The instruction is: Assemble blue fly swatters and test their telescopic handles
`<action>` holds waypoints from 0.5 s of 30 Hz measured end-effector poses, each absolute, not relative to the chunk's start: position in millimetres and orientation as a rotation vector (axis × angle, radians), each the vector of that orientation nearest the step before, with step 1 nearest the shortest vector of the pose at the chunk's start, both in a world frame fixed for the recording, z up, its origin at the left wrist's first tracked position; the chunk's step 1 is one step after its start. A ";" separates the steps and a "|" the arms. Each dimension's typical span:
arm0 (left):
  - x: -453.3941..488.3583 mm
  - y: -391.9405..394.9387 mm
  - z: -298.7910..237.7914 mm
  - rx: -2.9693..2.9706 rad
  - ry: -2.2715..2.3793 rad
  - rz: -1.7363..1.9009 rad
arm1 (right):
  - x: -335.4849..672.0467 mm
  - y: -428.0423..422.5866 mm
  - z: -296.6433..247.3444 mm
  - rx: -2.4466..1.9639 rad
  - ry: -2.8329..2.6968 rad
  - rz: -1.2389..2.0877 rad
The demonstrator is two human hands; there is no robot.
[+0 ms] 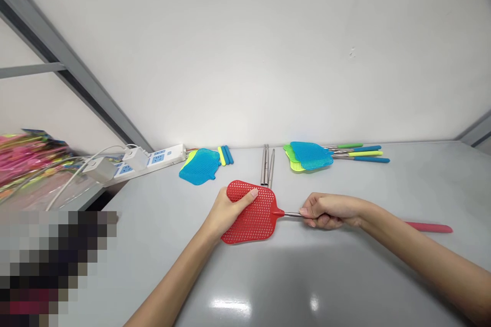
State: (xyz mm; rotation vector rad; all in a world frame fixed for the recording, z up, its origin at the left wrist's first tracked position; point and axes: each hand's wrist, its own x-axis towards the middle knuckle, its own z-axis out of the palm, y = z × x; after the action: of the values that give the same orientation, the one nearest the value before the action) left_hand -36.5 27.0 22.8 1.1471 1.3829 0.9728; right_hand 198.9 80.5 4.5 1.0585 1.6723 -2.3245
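Note:
My left hand (227, 214) grips the red perforated head of a fly swatter (255, 219) by its left edge, the thumb lying on top. My right hand (326, 210) is closed around the thin metal rod (293, 214) that joins the neck of the red head, fingers pinched on it. Beyond my right forearm a red handle grip (429, 227) lies on the table; my arm hides whether it connects to the rod. Behind the hands lie several bare metal rods (264, 166), side by side.
At the back right is a pile of fly swatters (312, 157) with coloured grips. Loose blue and yellow swatter heads (201, 166) and short grips (225, 155) lie back left. A power strip (169, 156) with plugged chargers and cables runs along the left, near bagged colourful items (34, 163).

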 end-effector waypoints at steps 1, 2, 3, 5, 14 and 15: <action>-36.9 27.4 23.7 1.153 1.395 0.970 | 197.2 81.3 5.2 1.056 1.660 -2.321; -37.0 27.8 24.5 1.157 1.407 0.966 | 195.7 82.0 5.7 1.054 1.649 -2.318; -36.9 28.0 25.1 1.160 1.416 0.961 | 194.3 82.6 6.1 1.052 1.640 -2.317; -36.0 28.2 25.1 1.164 1.428 0.951 | 191.9 83.6 6.6 1.043 1.627 -2.317; -31.4 26.6 16.3 1.203 1.353 0.948 | 176.2 84.3 11.6 0.974 1.569 -2.321; -31.6 26.9 16.5 1.206 1.359 0.940 | 175.3 84.4 11.8 0.973 1.567 -2.324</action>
State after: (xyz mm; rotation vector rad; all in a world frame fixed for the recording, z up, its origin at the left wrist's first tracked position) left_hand -31.6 26.9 16.5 1.2061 1.3589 0.9396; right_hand 175.3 84.4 11.8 0.9734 1.5672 -2.3238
